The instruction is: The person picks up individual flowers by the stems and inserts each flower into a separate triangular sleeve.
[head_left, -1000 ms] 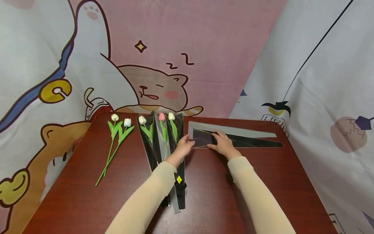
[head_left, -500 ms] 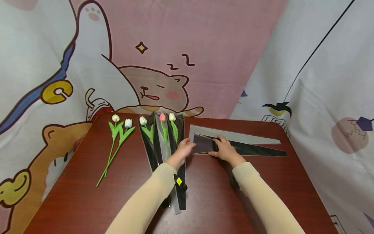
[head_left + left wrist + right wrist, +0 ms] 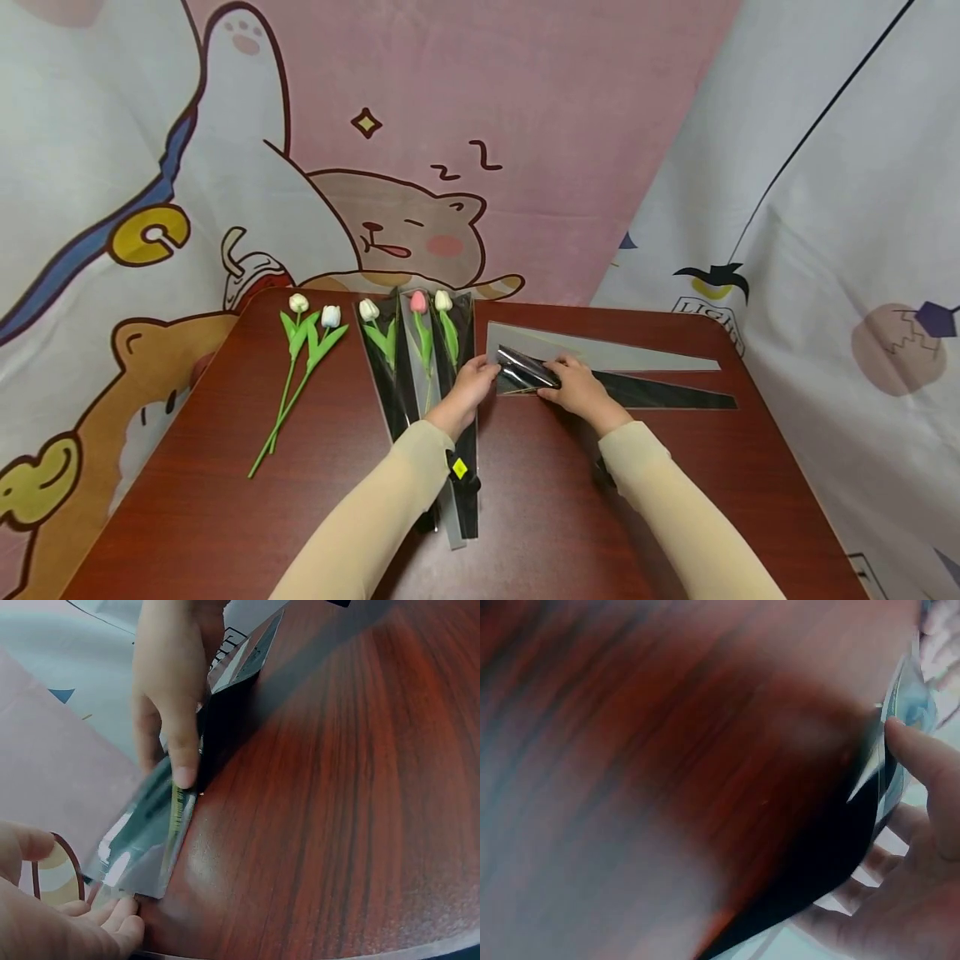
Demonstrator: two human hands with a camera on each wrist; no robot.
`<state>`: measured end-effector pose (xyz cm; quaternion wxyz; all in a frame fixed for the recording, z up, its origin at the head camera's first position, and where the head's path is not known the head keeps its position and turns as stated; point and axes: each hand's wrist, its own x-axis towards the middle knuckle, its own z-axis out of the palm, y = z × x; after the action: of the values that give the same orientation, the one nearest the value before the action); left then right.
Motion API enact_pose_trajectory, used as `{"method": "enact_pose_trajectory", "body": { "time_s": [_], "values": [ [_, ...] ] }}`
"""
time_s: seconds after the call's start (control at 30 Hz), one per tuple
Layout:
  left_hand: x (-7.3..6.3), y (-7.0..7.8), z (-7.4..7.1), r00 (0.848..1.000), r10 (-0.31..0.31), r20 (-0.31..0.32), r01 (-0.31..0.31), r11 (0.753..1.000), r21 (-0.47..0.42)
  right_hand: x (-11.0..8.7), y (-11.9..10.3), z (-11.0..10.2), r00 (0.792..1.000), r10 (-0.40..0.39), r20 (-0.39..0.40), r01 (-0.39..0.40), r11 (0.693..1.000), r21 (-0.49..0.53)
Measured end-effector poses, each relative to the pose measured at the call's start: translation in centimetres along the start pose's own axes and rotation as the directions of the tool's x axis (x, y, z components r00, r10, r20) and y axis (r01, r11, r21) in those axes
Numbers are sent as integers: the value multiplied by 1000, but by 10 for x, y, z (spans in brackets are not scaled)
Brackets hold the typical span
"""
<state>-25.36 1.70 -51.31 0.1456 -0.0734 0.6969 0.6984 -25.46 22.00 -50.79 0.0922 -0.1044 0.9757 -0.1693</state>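
Note:
A black, clear-fronted flower sleeve (image 3: 525, 371) lies on the table, its wide end bulging upward. My right hand (image 3: 577, 392) grips it across the width, thumb on the near edge and fingers on the far one. At its wide mouth is my left hand (image 3: 468, 390); in the left wrist view the fingers (image 3: 112, 922) meet the sleeve's end while the thumb stands apart. A grey sleeve (image 3: 600, 348) lies just behind. To the left, three wrapped tulips, white (image 3: 368, 311), pink (image 3: 417, 302) and white (image 3: 443, 301), lie side by side, partly under my left forearm.
Two loose white tulips (image 3: 315, 346) with green stems lie crossed at the table's left. The reddish-brown table (image 3: 555, 500) ends at a cartoon-printed cloth (image 3: 525, 167) behind and at both sides.
The black sleeve has shifted slightly toward me and right, away from the grey one, with my right hand. Its flat wide end has now buckled upward. My left hand stays almost in place.

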Motion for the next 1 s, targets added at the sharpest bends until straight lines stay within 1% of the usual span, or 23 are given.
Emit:
{"method": "enact_pose_trajectory", "body": {
  "time_s": [0.17, 0.23, 0.47, 0.57, 0.63, 0.7, 0.73, 0.8, 0.87, 0.93, 1.0],
  "values": [
    [-3, 2, -2, 996, -51, 68, 53, 998, -33, -2, 3, -1, 999, -17, 31, 13, 991, 133],
    [-4, 2, -4, 995, -56, 88, 59, 997, -41, -4, 2, -2, 999, -24, 45, 17, 988, 151],
    [-11, 0, -9, 986, -77, 151, 95, 988, -120, -19, -8, -5, 992, -27, 120, 10, 990, 144],
    [-15, -2, -13, 980, -77, 182, 98, 990, -105, -26, -13, -6, 990, -40, 133, 24, 992, 122],
    [-18, -4, -16, 977, -69, 202, 90, 991, -97, -30, -17, -7, 991, -61, 121, 47, 992, 115],
    [-21, -6, -20, 971, -64, 229, 92, 989, -113, -33, -22, -7, 994, -87, 70, 78, 989, 128],
    [-22, -6, -22, 966, -64, 252, 100, 986, -132, -34, -26, -6, 994, -101, 31, 95, 986, 140],
    [-27, -5, -25, 960, -71, 270, 119, 979, -166, -35, -33, -4, 989, -131, -72, 142, 976, 165],
    [-33, -1, -28, 957, -89, 276, 145, 971, -190, -37, -42, -2, 971, -160, -178, 192, 965, 180],
    [-39, 3, -30, 956, -101, 276, 159, 968, -196, -38, -49, 1, 944, -194, -268, 247, 952, 181],
    [-44, 7, -32, 956, -99, 274, 155, 969, -190, -38, -54, 4, 915, -220, -338, 290, 941, 173]
  ]
}}
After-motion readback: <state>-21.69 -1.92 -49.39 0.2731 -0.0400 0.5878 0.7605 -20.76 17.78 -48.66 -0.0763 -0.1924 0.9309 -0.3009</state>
